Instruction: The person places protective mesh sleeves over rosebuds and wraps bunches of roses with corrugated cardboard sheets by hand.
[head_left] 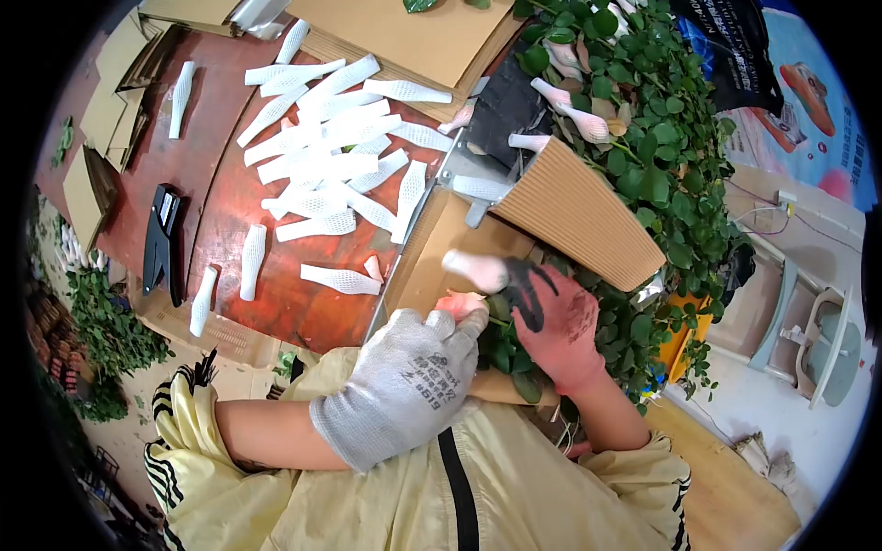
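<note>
My left hand (404, 381), in a grey-white glove, has its fingers closed around a pink-orange rose bloom (459, 305) near the cardboard at the table edge. Just right of it, my right hand (559, 321), in a red glove with black fingers, is closed on a rose in a white foam net (478, 271), the net pointing left and slightly blurred. Green leaves (503, 354) and stems lie between and below the two hands. A heap of white foam nets (322, 156) covers the red table (303, 317) to the left.
A black stapler (163, 241) lies on the table's left part. Folded cardboard pieces (110, 110) are at the upper left. Corrugated cardboard (583, 216) stands beside a metal bracket (476, 213). Leafy roses (657, 174) fill the right side, with a white chair (818, 344) beyond.
</note>
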The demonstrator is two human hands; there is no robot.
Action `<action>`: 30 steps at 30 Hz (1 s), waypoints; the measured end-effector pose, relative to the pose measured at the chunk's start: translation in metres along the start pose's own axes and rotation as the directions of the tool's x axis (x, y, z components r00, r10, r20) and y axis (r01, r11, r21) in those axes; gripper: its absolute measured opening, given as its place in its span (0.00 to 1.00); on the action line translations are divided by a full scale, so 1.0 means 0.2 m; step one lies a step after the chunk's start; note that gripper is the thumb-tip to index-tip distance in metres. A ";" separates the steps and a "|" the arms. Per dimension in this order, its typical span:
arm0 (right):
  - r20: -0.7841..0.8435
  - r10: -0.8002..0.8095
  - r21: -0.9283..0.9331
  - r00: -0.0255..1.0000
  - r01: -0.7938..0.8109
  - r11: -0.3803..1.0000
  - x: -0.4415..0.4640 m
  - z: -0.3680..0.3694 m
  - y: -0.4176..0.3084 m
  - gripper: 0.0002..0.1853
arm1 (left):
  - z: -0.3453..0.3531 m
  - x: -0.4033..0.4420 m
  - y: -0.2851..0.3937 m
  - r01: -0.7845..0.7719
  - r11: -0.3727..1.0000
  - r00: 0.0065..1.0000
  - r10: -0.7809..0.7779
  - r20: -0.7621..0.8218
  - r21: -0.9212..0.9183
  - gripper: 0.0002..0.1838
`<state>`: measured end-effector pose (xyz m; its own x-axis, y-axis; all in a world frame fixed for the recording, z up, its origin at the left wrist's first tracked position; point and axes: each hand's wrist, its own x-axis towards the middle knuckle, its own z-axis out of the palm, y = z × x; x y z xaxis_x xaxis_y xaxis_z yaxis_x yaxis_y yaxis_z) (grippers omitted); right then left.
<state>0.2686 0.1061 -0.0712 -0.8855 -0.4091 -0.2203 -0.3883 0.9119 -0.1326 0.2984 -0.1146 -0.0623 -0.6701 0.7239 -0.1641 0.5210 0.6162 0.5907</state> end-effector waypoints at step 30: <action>-0.111 -0.170 -0.089 0.979 0.160 0.983 -0.09 0.18 0.04 0.20 | -0.27 -0.02 -0.45 0.226 0.952 0.917 -0.137 -0.375 0.206 0.16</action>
<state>0.2901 0.1197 -0.1032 -0.8295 -0.5519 -0.0858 -0.5465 0.8337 -0.0795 0.2266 -0.1901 -0.0718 -0.8841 0.4627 0.0654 0.4530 0.8143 0.3628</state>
